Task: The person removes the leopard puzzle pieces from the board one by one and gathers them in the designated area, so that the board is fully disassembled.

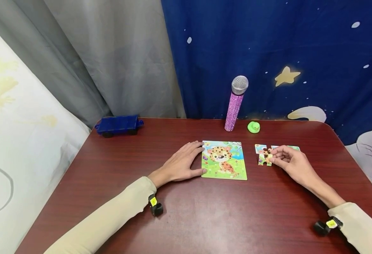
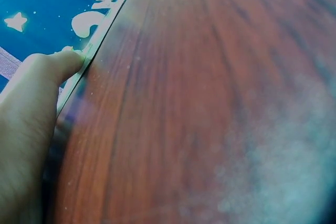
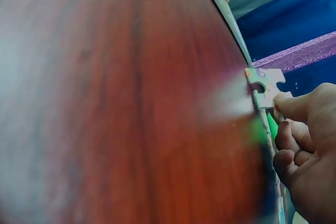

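Observation:
A square puzzle board (image 1: 216, 170) with a spotted leopard cub on green grass lies flat near the table's middle. At its left edge is my left hand (image 1: 183, 163), fingers extended, with index finger and thumb touching the border. Farther right, my right hand (image 1: 290, 163) pinches a small puzzle piece (image 1: 262, 160) between thumb and fingers. In the right wrist view the held piece (image 3: 269, 78) is tilted up, its notch and knob showing. Other puzzle pieces (image 1: 260, 147) lie just behind it, partly hidden by the hand.
A purple glittery microphone (image 1: 233, 111) stands upright behind the board. Right of it sits a green rubber duck (image 1: 253, 127). A blue toy wagon (image 1: 120, 125) is at the table's back left. Grey and blue curtains (image 1: 256, 46) hang behind the brown table (image 1: 189, 218).

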Available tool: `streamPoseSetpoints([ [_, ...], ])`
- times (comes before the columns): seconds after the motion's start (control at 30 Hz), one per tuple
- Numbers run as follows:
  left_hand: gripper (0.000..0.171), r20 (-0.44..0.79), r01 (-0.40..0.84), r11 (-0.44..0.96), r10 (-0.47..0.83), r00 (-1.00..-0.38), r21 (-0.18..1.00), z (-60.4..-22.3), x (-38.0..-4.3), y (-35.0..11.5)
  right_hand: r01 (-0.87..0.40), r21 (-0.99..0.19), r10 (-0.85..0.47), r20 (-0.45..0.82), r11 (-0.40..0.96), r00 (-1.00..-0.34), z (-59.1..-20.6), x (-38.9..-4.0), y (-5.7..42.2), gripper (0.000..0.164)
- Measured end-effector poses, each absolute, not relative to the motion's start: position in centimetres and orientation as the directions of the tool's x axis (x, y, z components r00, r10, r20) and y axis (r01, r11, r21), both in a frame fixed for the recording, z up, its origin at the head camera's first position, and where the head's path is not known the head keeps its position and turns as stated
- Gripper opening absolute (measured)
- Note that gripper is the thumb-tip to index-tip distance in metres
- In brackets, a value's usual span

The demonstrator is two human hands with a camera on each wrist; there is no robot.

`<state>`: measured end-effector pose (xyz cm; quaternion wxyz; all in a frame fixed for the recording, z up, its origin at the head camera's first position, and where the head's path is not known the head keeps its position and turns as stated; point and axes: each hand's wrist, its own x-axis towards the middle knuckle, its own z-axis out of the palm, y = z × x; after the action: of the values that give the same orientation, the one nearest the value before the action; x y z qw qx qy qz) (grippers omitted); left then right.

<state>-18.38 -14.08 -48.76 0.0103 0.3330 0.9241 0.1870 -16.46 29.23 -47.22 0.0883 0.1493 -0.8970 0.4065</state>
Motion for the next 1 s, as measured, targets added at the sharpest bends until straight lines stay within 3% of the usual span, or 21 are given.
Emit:
streamPoseSetpoints([
  [0.6,0.088,0.112,0.621,0.702,0.626,-0.771,0.349,-48.79,-18.48,-14.01,-0.413,-0.550,-0.292,0.297,0.726,-0.909,-47.50,-16.36,29.28,0.011],
  [1.0,0.087,0.116,0.628,0.696,0.633,-0.765,0.348,-48.62,-18.31,-14.20,-0.414,-0.524,-0.310,0.279,0.744,-0.909,-47.27,-16.40,29.00,0.008],
])
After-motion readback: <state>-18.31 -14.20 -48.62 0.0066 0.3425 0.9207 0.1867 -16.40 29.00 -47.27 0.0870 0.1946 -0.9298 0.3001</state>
